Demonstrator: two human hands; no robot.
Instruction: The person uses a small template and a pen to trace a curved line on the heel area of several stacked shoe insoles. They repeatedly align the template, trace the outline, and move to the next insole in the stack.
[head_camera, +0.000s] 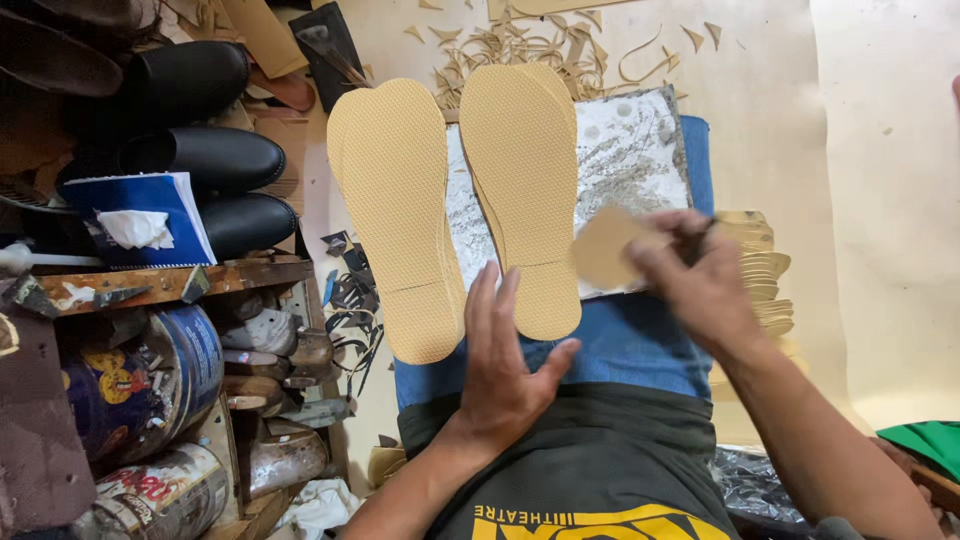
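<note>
Left, on the lap: two stacks of tan sole-shaped sheets, long, rounded, finely dotted in texture, the right stack lying over a grey scratched cutting board on blue cloth. Left hand open, fingers spread flat, touching the heel end of the right stack. Right hand blurred, closed around a small tan heel-shaped piece and a dark tool, just above the board edge. Beside, a pile of similar tan cut pieces.

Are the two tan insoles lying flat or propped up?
Flat. Both insoles lie face up, side by side, on the speckled board; the left hand presses the right one's heel.
</note>
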